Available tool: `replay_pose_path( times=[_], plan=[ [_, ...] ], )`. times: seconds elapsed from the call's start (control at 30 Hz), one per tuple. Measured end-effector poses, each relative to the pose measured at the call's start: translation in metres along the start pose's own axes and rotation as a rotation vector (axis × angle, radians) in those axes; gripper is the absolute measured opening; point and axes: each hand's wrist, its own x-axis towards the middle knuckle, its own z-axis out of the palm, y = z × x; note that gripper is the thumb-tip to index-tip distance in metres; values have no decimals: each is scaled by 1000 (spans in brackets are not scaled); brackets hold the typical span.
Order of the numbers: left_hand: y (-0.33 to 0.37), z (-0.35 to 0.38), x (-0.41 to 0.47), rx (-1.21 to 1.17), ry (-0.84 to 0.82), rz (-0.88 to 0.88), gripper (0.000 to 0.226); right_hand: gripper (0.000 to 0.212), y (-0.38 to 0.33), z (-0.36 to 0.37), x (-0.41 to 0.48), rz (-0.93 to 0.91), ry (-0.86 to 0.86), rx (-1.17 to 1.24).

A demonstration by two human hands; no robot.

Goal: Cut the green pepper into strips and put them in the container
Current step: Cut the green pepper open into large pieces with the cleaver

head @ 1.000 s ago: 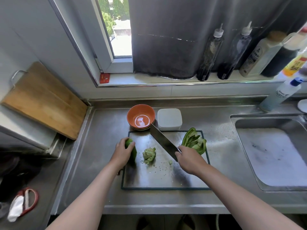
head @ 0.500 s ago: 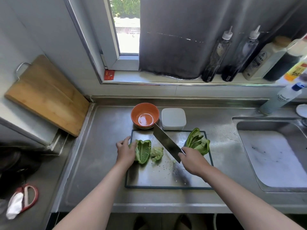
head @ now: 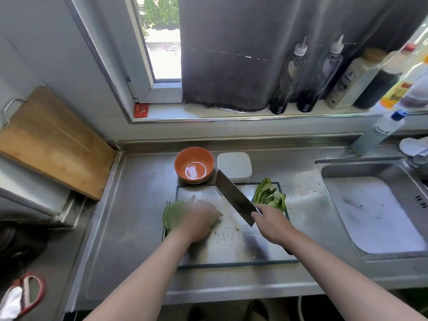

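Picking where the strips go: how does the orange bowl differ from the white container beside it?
The orange bowl is round; the white container is squarish with rounded corners. The bowl's inside is open and holds no pepper; whether the container is lidded is unclear. Both stand just behind the cutting board.

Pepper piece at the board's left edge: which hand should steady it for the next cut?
Left, most likely. The left hand is right at the pepper piece, though blur hides its grip. The right hand holds the knife, angled across the board, so it should do the cutting.
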Motion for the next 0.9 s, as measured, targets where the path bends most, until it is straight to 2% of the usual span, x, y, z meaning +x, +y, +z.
replay_pose_path(
  times=[0.1, 0.2, 0.33, 0.47, 0.7, 0.8, 0.9],
  plan=[
    [3, 2, 12, -198, 90, -36, 52, 21, 4, -3, 1, -4, 8, 4],
    [10, -6, 16, -619, 195, -181, 45, 27, 6, -7, 0, -11, 25, 12],
    [27, -26, 15, -1023, 196, -266, 31, 27, 10, -14, 0, -16, 27, 58],
    [35, -35, 14, -1224, 179, -321, 15, 22, 8, -22, 1, -25, 13, 103],
    [44, -26, 14, -1429, -19, -362, 24, 20, 11, -27, 5, -19, -12, 125],
    [53, -19, 17, -1476, -32, -477, 22, 19, 15, -28, 6, -18, -20, 146],
    [61, -22, 22, -1677, -70, -613, 27, 19, 19, -29, 6, -18, -24, 140]
  ],
)
